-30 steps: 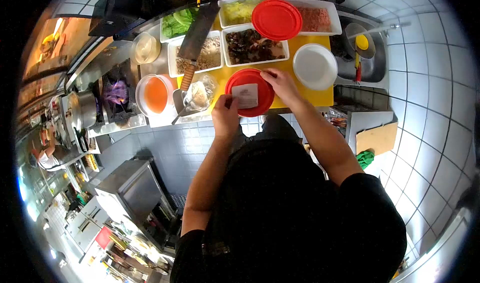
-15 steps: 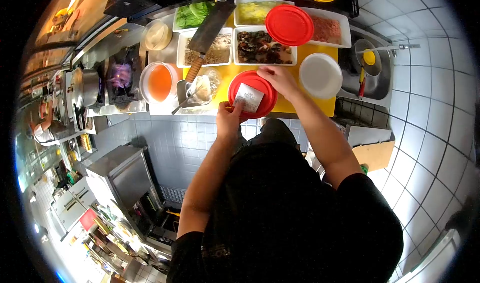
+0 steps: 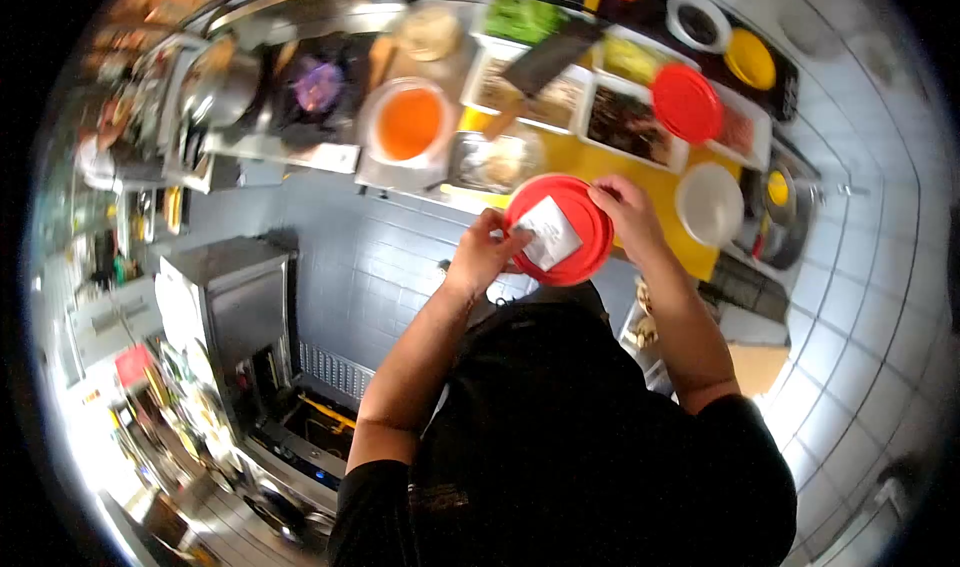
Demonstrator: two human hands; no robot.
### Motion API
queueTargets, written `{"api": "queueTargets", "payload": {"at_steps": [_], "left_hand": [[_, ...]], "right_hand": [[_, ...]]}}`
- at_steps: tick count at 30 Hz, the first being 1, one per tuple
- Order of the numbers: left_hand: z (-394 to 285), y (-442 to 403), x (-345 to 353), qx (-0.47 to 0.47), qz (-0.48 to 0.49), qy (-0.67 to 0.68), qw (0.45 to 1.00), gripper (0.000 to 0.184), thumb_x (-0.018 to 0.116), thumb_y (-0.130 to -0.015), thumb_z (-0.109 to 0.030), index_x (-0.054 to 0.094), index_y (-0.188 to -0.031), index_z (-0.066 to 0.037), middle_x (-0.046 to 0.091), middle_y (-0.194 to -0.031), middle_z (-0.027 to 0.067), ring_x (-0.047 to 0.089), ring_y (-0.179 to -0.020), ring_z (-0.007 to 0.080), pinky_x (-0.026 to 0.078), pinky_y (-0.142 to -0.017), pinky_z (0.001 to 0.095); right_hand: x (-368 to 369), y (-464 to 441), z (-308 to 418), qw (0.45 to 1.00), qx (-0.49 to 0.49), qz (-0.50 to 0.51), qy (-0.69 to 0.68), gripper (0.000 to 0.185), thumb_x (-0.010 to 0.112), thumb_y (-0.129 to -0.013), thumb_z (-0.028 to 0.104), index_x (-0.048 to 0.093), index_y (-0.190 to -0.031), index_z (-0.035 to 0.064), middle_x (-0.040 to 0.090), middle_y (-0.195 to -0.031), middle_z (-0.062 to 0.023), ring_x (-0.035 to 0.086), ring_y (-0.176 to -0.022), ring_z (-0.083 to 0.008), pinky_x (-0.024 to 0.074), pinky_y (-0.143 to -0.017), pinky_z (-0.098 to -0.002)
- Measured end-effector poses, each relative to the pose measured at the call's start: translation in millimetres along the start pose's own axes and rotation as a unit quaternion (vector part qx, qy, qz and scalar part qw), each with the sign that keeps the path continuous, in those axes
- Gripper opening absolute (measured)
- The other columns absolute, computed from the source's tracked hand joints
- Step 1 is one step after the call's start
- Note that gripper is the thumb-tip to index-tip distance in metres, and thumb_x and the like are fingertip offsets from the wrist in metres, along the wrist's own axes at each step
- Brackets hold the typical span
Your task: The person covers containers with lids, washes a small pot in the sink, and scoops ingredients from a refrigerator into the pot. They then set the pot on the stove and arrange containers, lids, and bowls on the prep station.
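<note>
Red lid (image 3: 592, 239), centre of frame, white label (image 3: 549, 235) on top. Your left hand (image 3: 480, 258) grasps its left edge; your right hand (image 3: 632, 217), its upper-right rim. Probably light, slightly flexible, slick; opposite rims suit holding.

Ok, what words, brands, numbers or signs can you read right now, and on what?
No text is readable.
White label on the red lid: printed, too blurred.
Print on the black shirt: too small and blurred.
</note>
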State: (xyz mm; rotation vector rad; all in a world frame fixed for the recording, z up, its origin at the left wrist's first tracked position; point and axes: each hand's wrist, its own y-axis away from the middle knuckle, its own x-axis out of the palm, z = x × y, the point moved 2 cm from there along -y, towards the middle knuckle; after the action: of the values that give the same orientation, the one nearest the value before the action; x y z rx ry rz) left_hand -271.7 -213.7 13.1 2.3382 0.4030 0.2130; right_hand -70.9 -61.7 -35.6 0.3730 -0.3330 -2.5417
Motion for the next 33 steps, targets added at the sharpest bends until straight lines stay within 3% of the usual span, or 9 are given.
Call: {"api": "queueTargets", "payload": {"at_steps": [1,4,7,11,15,20,26,29,33], "left_hand": [[-13.4,18.3,-21.5,-0.034,-0.002,-0.037,0.999,0.044,0.078,-0.091,-0.027,0.056,-0.115,0.003,0.066,-0.101,0.0107,0.069,-0.083,0.019,0.059,-0.058,0.0288],[18.1,30.6,-101.7,0.041,0.013,0.009,0.999,0.047,0.08,-0.09,-0.027,0.054,-0.114,0.003,0.068,-0.098,0.0111,0.07,-0.086,0.0214,0.063,-0.061,0.0307],[29.1,64.5,-192.7,0.055,-0.001,0.011,0.998,0.042,0.081,-0.089,-0.025,0.055,-0.11,0.001,0.068,-0.095,0.009,0.069,-0.084,0.0198,0.063,-0.062,0.0291],[51.7,122.7,-317.6,0.047,-0.059,0.025,0.997,0.044,0.083,-0.087,-0.025,0.058,-0.113,0.0,0.066,-0.09,0.0076,0.065,-0.075,0.0144,0.058,-0.055,0.0275],[87.9,182.0,-440.3,0.049,-0.129,0.08,0.987,0.045,0.081,-0.087,-0.024,0.057,-0.118,0.0,0.067,-0.1,0.0109,0.068,-0.087,0.0176,0.058,-0.055,0.0286],[109.6,242.1,-569.0,0.101,-0.176,0.22,0.954,0.068,0.075,-0.09,-0.013,0.039,-0.148,-0.007,0.068,-0.113,0.0116,0.072,-0.087,0.0213,0.066,-0.062,0.038],[108.6,260.7,-734.2,0.137,-0.277,0.279,0.909,0.059,0.072,-0.091,-0.009,0.046,-0.144,-0.012,0.069,-0.106,0.008,0.072,-0.078,0.0204,0.062,-0.054,0.0346],[82.9,259.1,-809.8,0.156,-0.34,0.301,0.877,0.054,0.07,-0.093,-0.009,0.047,-0.142,-0.012,0.069,-0.104,0.0074,0.071,-0.076,0.0198,0.061,-0.056,0.0347],[61.0,229.7,-935.0,0.194,-0.337,0.32,0.864,0.05,0.068,-0.094,-0.008,0.049,-0.14,-0.012,0.068,-0.106,0.0085,0.072,-0.072,0.0216,0.062,-0.054,0.0355]], "right_hand": [[17.9,1.3,12.4,1.0,-0.003,0.016,-0.02,0.026,0.069,-0.095,0.022,0.069,-0.104,-0.0027,0.071,-0.091,-0.0081,0.064,-0.086,-0.0157,0.0514,-0.079,-0.0307],[94.9,4.0,55.0,0.993,-0.005,0.095,-0.075,0.027,0.066,-0.098,0.023,0.069,-0.107,-0.0024,0.072,-0.094,-0.0057,0.064,-0.089,-0.0127,0.0515,-0.081,-0.0289],[194.1,3.4,96.5,0.98,-0.01,0.197,-0.007,0.023,0.065,-0.101,0.02,0.071,-0.107,-0.0014,0.069,-0.097,-0.0023,0.061,-0.09,-0.0077,0.0502,-0.08,-0.0254],[341.6,-4.1,106.8,0.961,-0.055,0.267,-0.053,0.019,0.066,-0.099,0.015,0.074,-0.101,-0.0025,0.069,-0.088,0.0007,0.063,-0.08,-0.0076,0.0518,-0.075,-0.0248],[498.2,1.0,137.4,0.931,-0.02,0.356,-0.076,0.022,0.069,-0.098,0.017,0.076,-0.104,-0.0026,0.074,-0.094,-0.0068,0.067,-0.083,-0.0122,0.0539,-0.075,-0.0274],[679.8,11.2,209.4,0.874,-0.006,0.486,-0.023,0.032,0.066,-0.1,0.023,0.07,-0.116,-0.0047,0.074,-0.103,-0.0092,0.069,-0.089,-0.014,0.0549,-0.08,-0.0294],[884.6,-34.7,292.2,0.86,-0.108,0.485,0.117,0.027,0.072,-0.095,0.022,0.074,-0.107,-0.0017,0.075,-0.097,-0.0114,0.069,-0.084,-0.0161,0.0552,-0.076,-0.0313],[973.7,-71.0,340.0,0.859,-0.152,0.462,0.158,0.022,0.077,-0.083,0.018,0.077,-0.093,-0.0016,0.076,-0.087,-0.0131,0.069,-0.076,-0.0177,0.0539,-0.07,-0.0333],[1073.1,-125.0,392.5,0.883,-0.105,0.445,0.106,0.022,0.077,-0.075,0.015,0.076,-0.083,-0.0055,0.074,-0.082,-0.0151,0.068,-0.072,-0.0201,0.0532,-0.067,-0.0361]]}}
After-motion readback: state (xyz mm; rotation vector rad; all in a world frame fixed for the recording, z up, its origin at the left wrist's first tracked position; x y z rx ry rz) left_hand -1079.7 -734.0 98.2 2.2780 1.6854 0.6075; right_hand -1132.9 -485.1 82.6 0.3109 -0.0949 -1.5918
